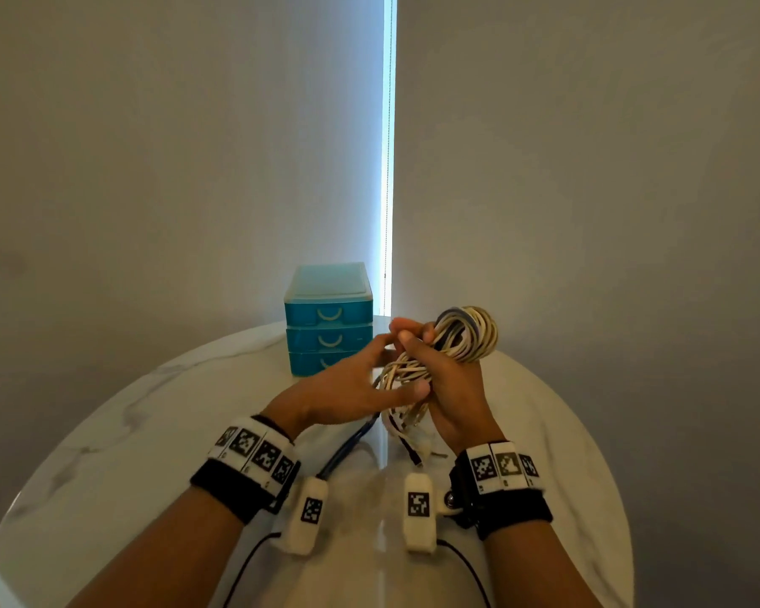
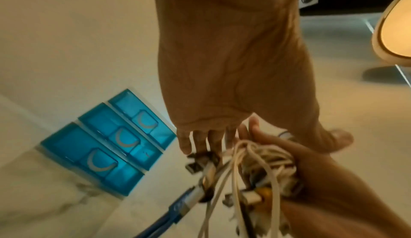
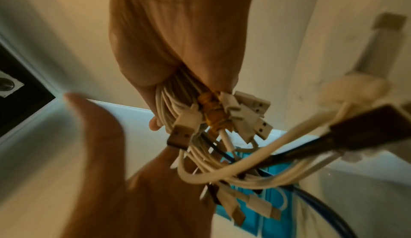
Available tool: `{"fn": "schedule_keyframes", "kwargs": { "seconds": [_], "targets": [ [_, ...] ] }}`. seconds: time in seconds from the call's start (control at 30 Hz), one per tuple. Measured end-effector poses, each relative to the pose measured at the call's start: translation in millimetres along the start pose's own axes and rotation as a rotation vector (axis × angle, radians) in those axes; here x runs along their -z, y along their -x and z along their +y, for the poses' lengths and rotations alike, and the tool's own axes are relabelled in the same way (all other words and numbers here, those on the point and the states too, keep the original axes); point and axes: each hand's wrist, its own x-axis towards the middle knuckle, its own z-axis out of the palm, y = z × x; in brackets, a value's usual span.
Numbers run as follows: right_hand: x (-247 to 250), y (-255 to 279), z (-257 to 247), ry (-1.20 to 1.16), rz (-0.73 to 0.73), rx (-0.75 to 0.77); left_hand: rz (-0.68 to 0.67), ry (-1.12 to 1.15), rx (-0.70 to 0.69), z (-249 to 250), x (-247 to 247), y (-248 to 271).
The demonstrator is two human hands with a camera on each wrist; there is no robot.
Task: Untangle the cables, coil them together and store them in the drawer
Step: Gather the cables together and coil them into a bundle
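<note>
A coiled bundle of white cables (image 1: 470, 335) is held up above the table, its looped end pointing away from me. My right hand (image 1: 437, 359) grips the bundle around its middle; in the right wrist view the strands (image 3: 171, 101) run out of the right hand (image 3: 173, 69), with several USB plugs (image 3: 251, 113) beside them. My left hand (image 1: 382, 371) reaches in from the left with straight fingers, thumb against the loose strands. A blue cable (image 1: 347, 445) hangs from the bundle down to the table. All three drawers of the blue drawer unit (image 1: 325, 318) are closed.
The round white marble table (image 1: 150, 432) ends close on both sides. The drawer unit stands at its far edge against the blinds (image 1: 194, 168). Loose plug ends (image 1: 413, 449) dangle below the bundle. Thin black leads (image 1: 246, 568) run along the near table.
</note>
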Motion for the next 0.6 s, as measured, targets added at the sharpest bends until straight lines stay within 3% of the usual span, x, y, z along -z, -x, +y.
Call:
{"fn": "schedule_keyframes", "kwargs": {
  "seconds": [0.17, 0.3, 0.4, 0.6],
  "targets": [
    [5, 0, -5, -0.106, -0.023, -0.014, -0.14, -0.009, 0.029, -5, 7, -4],
    [10, -1, -6, 0.056, -0.054, 0.002, -0.155, -0.072, 0.002, -4, 18, 3],
    [12, -4, -1, 0.3, 0.022, 0.076, -0.105, -0.087, 0.044, -2, 25, 7],
    [12, -10, 14, 0.427, 0.276, 0.157, -0.069, 0.195, 0.094, -3, 12, 14]
  ]
}}
